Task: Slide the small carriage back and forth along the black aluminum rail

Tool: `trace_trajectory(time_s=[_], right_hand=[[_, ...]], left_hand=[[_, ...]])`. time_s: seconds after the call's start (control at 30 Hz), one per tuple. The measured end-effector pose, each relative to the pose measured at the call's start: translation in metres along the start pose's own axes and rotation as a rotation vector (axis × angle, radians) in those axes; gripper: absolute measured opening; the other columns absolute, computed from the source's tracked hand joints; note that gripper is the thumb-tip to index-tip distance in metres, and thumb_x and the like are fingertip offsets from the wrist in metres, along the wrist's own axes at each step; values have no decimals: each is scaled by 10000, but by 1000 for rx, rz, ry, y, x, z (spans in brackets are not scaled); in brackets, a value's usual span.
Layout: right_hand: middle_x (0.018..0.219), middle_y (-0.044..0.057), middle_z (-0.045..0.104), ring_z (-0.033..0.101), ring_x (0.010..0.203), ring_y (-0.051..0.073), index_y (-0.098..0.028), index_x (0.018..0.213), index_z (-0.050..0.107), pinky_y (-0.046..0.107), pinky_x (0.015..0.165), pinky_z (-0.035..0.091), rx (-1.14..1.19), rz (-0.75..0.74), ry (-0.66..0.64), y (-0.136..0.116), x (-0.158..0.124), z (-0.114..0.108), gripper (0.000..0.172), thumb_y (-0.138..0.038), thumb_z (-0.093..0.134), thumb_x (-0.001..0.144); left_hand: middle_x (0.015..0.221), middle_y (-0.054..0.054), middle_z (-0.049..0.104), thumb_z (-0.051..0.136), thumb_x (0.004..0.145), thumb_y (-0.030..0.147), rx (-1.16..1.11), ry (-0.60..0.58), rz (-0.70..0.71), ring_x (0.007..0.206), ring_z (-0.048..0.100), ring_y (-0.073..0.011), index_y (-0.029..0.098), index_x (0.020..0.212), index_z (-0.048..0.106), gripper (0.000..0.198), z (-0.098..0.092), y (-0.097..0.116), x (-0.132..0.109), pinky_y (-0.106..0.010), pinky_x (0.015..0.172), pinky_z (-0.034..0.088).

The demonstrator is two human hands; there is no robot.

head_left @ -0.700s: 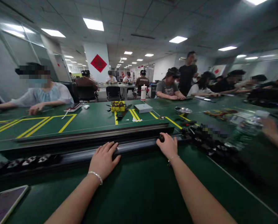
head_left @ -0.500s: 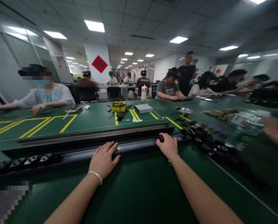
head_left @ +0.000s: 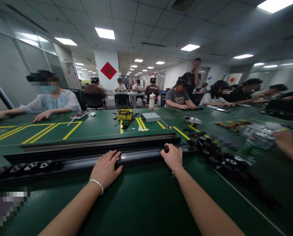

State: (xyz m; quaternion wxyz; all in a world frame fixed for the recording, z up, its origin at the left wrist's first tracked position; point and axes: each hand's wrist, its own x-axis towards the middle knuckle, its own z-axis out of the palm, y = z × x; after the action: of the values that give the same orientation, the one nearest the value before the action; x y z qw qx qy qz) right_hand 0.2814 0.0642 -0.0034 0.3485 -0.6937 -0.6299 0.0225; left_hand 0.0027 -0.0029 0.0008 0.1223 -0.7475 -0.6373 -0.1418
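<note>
Lower centre-left: left hand [head_left: 106,168] lies flat, fingers spread, on the long black rail [head_left: 139,155], not gripping it. The rail runs across the middle of the frame on the green table [head_left: 146,200]. Centre-right: right hand [head_left: 172,158], fingers pinched on a small black knob [head_left: 165,149] at the rail. Far right: another person's hand [head_left: 284,139] by a water bottle [head_left: 256,146].

1. One camera, worn on the person's head, looks forward and slightly down, low across the dark green table with yellow lines [head_left: 141,203]
2. The left hand [head_left: 106,168] and right hand [head_left: 172,157], both on the long black metal rail [head_left: 136,155], lie near, low in mid-frame
</note>
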Motion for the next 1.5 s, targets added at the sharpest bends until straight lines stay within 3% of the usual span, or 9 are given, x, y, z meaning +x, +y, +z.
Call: trace_trajectory(time_s=[0.27, 0.47, 0.67, 0.93, 1.33, 1.5], right_hand=[[1087, 57, 587, 429, 1127, 213, -204, 997, 572, 438, 1005, 126, -16, -17, -13, 1, 1, -2, 326, -306, 455, 710], [1045, 55, 602, 453, 1089, 211, -209, 958, 589, 407, 990, 166, -27, -47, -11, 4, 2, -6, 300, -313, 468, 704], [938, 23, 620, 493, 999, 201, -235, 873, 595, 376, 944, 230, -21, -88, -35, 7, 5, -8, 226, -319, 493, 690], [1059, 23, 586, 406, 1134, 197, -243, 952, 566, 403, 987, 164, -34, -90, -78, 8, 3, -7, 262, -311, 464, 721], [1031, 39, 607, 484, 1049, 206, -226, 996, 578, 351, 933, 261, -46, -115, -20, 10, 6, -8, 329, -304, 488, 690], [1037, 22, 607, 491, 1038, 198, -235, 1007, 570, 365, 947, 242, -42, -121, -13, 9, 5, -8, 327, -292, 477, 699]], left_hand=[[1336, -54, 400, 409, 773, 457, -50, -29, 31, 1250, 298, -216, 185, 1273, 377, 570, -5, 51, 19, -390, 1020, 258], [1325, -42, 418, 339, 812, 463, -86, 11, 72, 1240, 319, -209, 194, 1245, 410, 514, 12, 83, 32, -397, 1017, 262], [1306, -47, 441, 325, 832, 430, -84, 59, 115, 1215, 355, -206, 206, 1243, 410, 476, 20, 81, 31, -391, 1009, 264], [1301, -62, 441, 360, 822, 413, -88, 38, 110, 1213, 351, -220, 206, 1236, 420, 467, 18, 83, 31, -394, 1003, 266], [1306, -86, 430, 456, 777, 349, -119, 28, 113, 1213, 354, -229, 192, 1231, 425, 481, 17, 85, 31, -381, 1011, 274], [1323, -99, 407, 460, 771, 325, -104, 27, 116, 1234, 324, -238, 197, 1246, 406, 494, 20, 86, 29, -390, 1006, 280]])
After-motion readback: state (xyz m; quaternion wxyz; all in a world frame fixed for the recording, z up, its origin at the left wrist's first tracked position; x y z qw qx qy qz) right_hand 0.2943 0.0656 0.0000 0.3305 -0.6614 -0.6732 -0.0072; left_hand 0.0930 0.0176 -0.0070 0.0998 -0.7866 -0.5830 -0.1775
